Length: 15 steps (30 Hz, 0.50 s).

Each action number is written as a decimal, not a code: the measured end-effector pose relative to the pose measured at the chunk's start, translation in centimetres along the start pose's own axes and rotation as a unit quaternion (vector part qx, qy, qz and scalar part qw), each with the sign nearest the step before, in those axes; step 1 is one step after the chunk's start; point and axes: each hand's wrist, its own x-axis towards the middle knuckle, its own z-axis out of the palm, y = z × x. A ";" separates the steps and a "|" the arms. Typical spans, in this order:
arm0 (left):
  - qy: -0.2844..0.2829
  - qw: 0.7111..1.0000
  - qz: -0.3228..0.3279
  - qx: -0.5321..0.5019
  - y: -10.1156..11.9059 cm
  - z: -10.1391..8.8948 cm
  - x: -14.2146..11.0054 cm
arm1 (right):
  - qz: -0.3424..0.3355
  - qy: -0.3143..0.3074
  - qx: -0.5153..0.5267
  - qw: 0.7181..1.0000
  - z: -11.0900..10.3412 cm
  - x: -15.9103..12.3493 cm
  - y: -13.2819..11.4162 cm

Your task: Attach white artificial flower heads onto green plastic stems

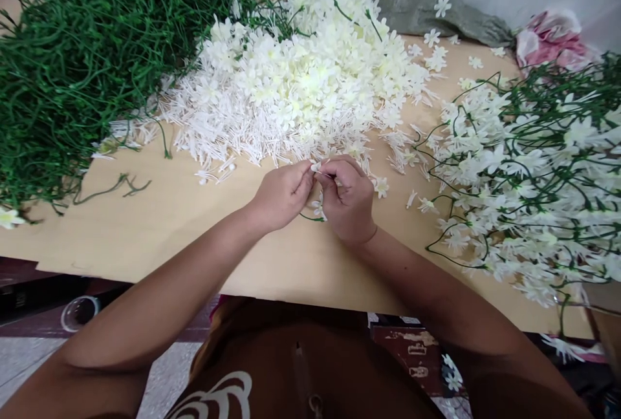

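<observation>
My left hand point(286, 194) and my right hand point(347, 198) meet above the middle of the table, fingertips pinched together. Between them is a small white artificial flower piece point(316, 166), mostly covered by the fingers. Just under the hands show another white flower point(318, 204) and a bit of green plastic stem point(311, 217); whether these hang from the fingers or lie on the table I cannot tell. Right behind the hands spreads a big heap of loose white flowers point(310, 76), with many thin white stamen pieces point(233, 128) along its front.
A tall pile of green plastic stems point(92, 50) covers the left side. Finished-looking flower sprays point(524, 180) lie heaped at the right. Brown paper point(194, 244) covers the table. Grey-green sacking point(402, 5) and a pink-and-white bag point(553, 41) lie at the back.
</observation>
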 end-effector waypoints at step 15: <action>0.010 0.987 0.040 -0.156 -0.4 -0.4 0.6 | 0.080 -0.066 0.090 0.991 -1.4 1.1 0.7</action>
